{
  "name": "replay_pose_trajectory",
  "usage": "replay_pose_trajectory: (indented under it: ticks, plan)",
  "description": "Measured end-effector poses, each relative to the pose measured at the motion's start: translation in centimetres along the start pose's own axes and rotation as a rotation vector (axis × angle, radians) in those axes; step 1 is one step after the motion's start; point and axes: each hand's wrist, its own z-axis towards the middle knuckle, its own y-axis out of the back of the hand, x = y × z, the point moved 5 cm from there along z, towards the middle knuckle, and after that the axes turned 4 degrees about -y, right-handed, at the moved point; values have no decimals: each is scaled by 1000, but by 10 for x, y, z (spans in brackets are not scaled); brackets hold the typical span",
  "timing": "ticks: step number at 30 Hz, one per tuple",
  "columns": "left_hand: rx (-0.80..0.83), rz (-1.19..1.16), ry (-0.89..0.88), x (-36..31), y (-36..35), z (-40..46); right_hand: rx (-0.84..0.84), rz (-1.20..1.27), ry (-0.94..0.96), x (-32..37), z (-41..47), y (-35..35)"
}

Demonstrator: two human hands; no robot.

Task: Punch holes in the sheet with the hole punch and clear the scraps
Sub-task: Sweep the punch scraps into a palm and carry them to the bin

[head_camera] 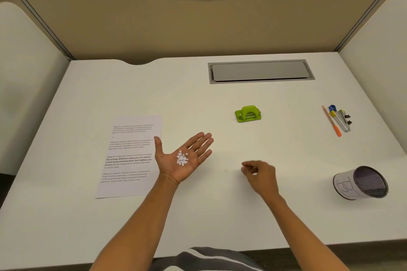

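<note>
We see a big white desk [198, 94]. A sheet of paper [130, 156] with printed words lies flat on its left side. A small green hole punch [248, 114] sits near the middle, a bit to the right. Far right, some pens and clips [337, 120] lie in a little bunch. Nearer to us on the right stands a round mesh cup [361, 182], tipped in our view. At the back, a gray lid [261, 71] is set into the desk.
</note>
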Motion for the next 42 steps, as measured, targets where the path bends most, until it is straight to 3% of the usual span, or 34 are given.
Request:
replay_pose_trajectory:
  ticks: [4,12,23,26,29,33,37,42]
  plan:
    - [-8,13,-10,-1,5,-5,66,-29,-50,-20,-6,-26]
    - [-26,-18,-10,-2,13,-11,241,-315,157,8,8,-65]
    - [-58,-34,-28,-3,18,-19,36,-535,371,4,9,-63]
    - [-59,-44,-29,-1,19,-22,29,-562,346,-1,9,-63]
    - [-70,-39,-35,0,21,-23,86,-425,143,-5,17,-59]
    - [-73,-14,-23,5,22,-19,144,106,-156,14,32,-23]
    - [-41,-9,-15,15,9,-4,302,309,-89,71,36,14]
    - [-31,5,-5,33,-24,25,394,136,162,138,30,41]
